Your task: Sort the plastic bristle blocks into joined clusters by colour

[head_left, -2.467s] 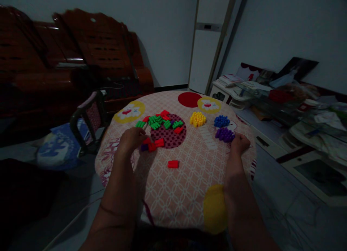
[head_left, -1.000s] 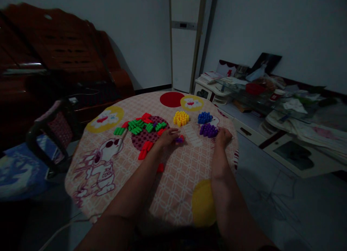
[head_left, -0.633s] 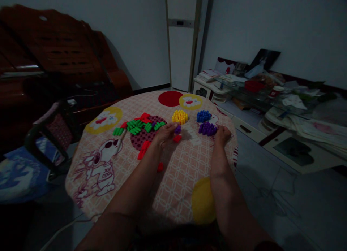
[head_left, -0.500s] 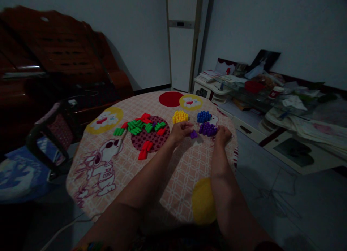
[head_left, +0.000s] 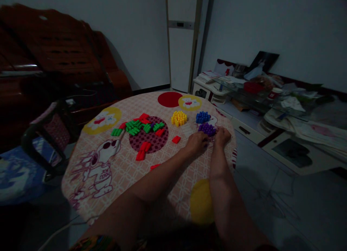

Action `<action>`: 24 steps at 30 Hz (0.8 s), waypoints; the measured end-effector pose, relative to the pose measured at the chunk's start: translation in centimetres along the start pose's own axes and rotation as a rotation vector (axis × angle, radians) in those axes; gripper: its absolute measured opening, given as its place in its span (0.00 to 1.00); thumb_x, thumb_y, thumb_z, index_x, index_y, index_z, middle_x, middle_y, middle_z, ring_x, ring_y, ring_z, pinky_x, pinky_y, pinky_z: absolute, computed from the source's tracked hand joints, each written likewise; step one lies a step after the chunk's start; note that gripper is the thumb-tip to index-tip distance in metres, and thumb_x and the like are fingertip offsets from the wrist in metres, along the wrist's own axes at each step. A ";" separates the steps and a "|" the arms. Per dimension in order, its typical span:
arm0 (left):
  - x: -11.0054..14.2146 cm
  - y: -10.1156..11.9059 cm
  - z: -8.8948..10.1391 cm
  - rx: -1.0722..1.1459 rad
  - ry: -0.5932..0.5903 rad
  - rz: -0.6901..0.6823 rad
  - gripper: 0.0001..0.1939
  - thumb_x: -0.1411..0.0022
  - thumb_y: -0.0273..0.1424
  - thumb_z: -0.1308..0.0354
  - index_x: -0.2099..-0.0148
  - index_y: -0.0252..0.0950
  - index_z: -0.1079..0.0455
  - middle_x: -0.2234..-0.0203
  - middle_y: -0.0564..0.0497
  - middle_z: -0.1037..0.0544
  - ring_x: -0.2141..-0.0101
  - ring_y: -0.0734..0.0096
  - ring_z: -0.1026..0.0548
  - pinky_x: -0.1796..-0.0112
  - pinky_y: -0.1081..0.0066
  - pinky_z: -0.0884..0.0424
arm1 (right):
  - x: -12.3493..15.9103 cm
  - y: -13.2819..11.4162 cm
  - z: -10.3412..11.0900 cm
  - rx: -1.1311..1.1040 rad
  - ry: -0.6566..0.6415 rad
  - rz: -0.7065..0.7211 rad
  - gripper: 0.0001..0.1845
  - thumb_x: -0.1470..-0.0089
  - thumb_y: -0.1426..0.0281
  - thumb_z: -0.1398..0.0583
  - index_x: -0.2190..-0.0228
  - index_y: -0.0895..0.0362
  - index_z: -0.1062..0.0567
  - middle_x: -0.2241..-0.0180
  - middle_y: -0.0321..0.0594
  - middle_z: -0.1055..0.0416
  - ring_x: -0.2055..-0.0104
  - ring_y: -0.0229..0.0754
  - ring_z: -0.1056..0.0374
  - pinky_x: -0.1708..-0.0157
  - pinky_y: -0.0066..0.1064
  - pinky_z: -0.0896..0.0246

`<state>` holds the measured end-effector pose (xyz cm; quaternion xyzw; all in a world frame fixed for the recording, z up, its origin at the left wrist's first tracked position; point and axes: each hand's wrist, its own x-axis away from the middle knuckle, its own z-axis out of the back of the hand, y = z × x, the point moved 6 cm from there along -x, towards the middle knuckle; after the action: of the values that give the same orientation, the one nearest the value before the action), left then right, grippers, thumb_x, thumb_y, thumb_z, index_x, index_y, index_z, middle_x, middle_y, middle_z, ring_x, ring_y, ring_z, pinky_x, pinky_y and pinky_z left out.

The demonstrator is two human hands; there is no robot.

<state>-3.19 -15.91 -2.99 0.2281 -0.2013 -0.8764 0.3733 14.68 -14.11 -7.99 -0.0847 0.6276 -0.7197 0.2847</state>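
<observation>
A cluster of purple building blocks (head_left: 207,129) with knobbed tops stands on the round table. My right hand (head_left: 223,136) is closed at the cluster's right edge, its fingertips against the blocks. Just in front of the cluster, my left hand (head_left: 196,143) is closed with its back towards me. A sliver of purple block shows by its fingertips; the rest is hidden. Behind the purple blocks stands a blue block cluster (head_left: 203,117), and to the left of that a yellow one (head_left: 179,118).
Green blocks (head_left: 133,127) and red blocks (head_left: 143,150) lie loose on the left half of the patterned tablecloth (head_left: 165,186). A single red block (head_left: 176,139) is left of my left hand. A cluttered cabinet (head_left: 271,135) stands right, a wooden bench (head_left: 62,59) left.
My left hand has moved right and towards me, up to the purple cluster, with the purple block. Red blocks previously behind my left arm are now visible. My right hand has stayed at the cluster.
</observation>
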 end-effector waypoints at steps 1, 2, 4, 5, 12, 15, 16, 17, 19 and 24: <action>-0.1 0.1 0.1 -0.013 -0.005 -0.005 0.11 0.37 0.26 0.42 0.56 0.35 0.20 0.59 0.45 0.19 0.56 0.62 0.23 0.51 0.67 0.28 | 0.0 0.1 -0.1 -0.015 0.002 -0.003 0.19 0.47 0.62 0.48 0.72 0.57 0.19 0.71 0.44 0.21 0.66 0.47 0.27 0.62 0.34 0.34; -0.3 0.3 0.2 -0.023 -0.009 -0.013 0.12 0.37 0.26 0.43 0.55 0.35 0.19 0.59 0.45 0.19 0.56 0.62 0.23 0.51 0.67 0.28 | -0.1 0.2 -0.1 -0.030 0.003 -0.006 0.19 0.47 0.62 0.48 0.72 0.57 0.20 0.71 0.44 0.21 0.66 0.47 0.27 0.63 0.34 0.34; -1.1 0.8 0.2 -0.043 -0.008 -0.021 0.13 0.37 0.26 0.43 0.54 0.35 0.19 0.59 0.45 0.19 0.56 0.62 0.23 0.51 0.67 0.28 | -0.1 0.3 -0.1 -0.053 0.000 -0.014 0.20 0.47 0.62 0.48 0.71 0.57 0.20 0.71 0.44 0.21 0.66 0.47 0.27 0.63 0.35 0.34; -1.6 1.1 0.2 -0.056 0.001 -0.019 0.13 0.37 0.26 0.44 0.54 0.35 0.19 0.58 0.44 0.19 0.56 0.61 0.23 0.52 0.66 0.28 | -0.1 0.3 -0.1 -0.059 0.000 -0.018 0.20 0.47 0.62 0.49 0.71 0.57 0.19 0.71 0.44 0.21 0.66 0.47 0.27 0.63 0.35 0.34; -3.8 2.6 -0.7 -0.151 0.060 -0.035 0.15 0.33 0.32 0.45 0.50 0.36 0.21 0.56 0.42 0.22 0.56 0.59 0.23 0.56 0.65 0.28 | 0.2 -0.4 0.7 0.024 -0.001 0.042 0.19 0.49 0.61 0.48 0.73 0.57 0.20 0.71 0.45 0.21 0.67 0.46 0.30 0.63 0.34 0.36; -3.8 2.9 -1.2 -0.151 0.076 -0.023 0.15 0.32 0.35 0.46 0.49 0.36 0.22 0.56 0.40 0.22 0.58 0.58 0.23 0.59 0.63 0.28 | 0.3 -0.3 0.6 0.020 -0.016 0.063 0.19 0.48 0.60 0.48 0.73 0.57 0.21 0.70 0.45 0.21 0.68 0.45 0.31 0.65 0.34 0.37; -3.7 3.0 -1.3 -0.144 0.084 -0.020 0.15 0.32 0.35 0.45 0.49 0.36 0.22 0.56 0.40 0.23 0.58 0.57 0.23 0.59 0.62 0.28 | 0.3 -0.3 0.5 0.015 -0.019 0.065 0.19 0.47 0.59 0.49 0.73 0.56 0.22 0.70 0.44 0.22 0.69 0.45 0.32 0.65 0.34 0.38; -3.5 3.1 -1.3 -0.134 0.091 -0.017 0.15 0.31 0.35 0.46 0.49 0.36 0.23 0.55 0.40 0.23 0.58 0.57 0.22 0.59 0.62 0.28 | 0.3 -0.2 0.4 0.011 -0.019 0.063 0.19 0.47 0.60 0.49 0.73 0.56 0.22 0.70 0.44 0.22 0.69 0.45 0.32 0.65 0.33 0.38; -3.3 3.2 -0.9 -0.109 0.115 -0.006 0.14 0.30 0.34 0.46 0.48 0.36 0.24 0.53 0.40 0.23 0.56 0.57 0.23 0.58 0.62 0.27 | 0.3 -0.1 0.3 0.007 -0.005 0.052 0.17 0.48 0.61 0.49 0.73 0.55 0.23 0.71 0.43 0.23 0.69 0.44 0.33 0.66 0.33 0.38; -2.5 0.5 3.7 -0.124 0.214 0.124 0.15 0.31 0.32 0.43 0.43 0.38 0.29 0.49 0.44 0.23 0.50 0.64 0.25 0.50 0.69 0.29 | 0.5 -0.4 0.3 -0.025 -0.017 0.056 0.14 0.49 0.64 0.49 0.73 0.55 0.25 0.72 0.40 0.25 0.70 0.42 0.35 0.68 0.32 0.39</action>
<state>-3.41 -13.70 0.85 0.2837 -0.1196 -0.8332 0.4594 14.25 -14.61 -7.69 -0.0769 0.6359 -0.7030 0.3090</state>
